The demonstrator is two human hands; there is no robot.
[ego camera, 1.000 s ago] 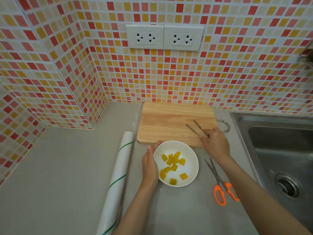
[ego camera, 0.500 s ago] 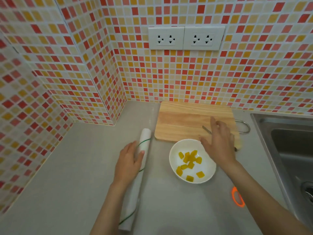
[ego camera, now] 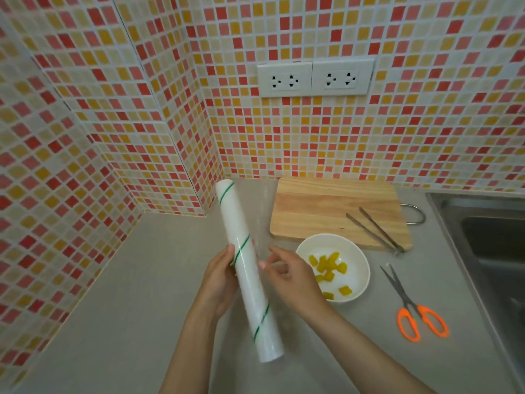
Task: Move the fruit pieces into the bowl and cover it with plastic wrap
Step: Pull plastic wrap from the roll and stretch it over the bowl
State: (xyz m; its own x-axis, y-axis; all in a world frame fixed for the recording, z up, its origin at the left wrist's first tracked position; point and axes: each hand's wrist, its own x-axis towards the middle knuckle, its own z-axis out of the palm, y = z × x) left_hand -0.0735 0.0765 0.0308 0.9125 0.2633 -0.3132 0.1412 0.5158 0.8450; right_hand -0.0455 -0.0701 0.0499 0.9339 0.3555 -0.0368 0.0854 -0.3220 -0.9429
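Since the left hand already grips the plastic wrap roll and the right hand pinches its loose edge, fruit pieces sit in the bowl on the desk, so covering's underway; next, pull a sheet rightwards.

No readable text, label, brand or number shows anywhere.

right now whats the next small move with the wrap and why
Probably draw the film rightward over the bowl. The fruit pieces already sit inside it, uncovered. The left hand grips the plastic wrap roll, and the right hand seems to pinch the loose edge beside it, so pulling out a sheet looks like the natural step.
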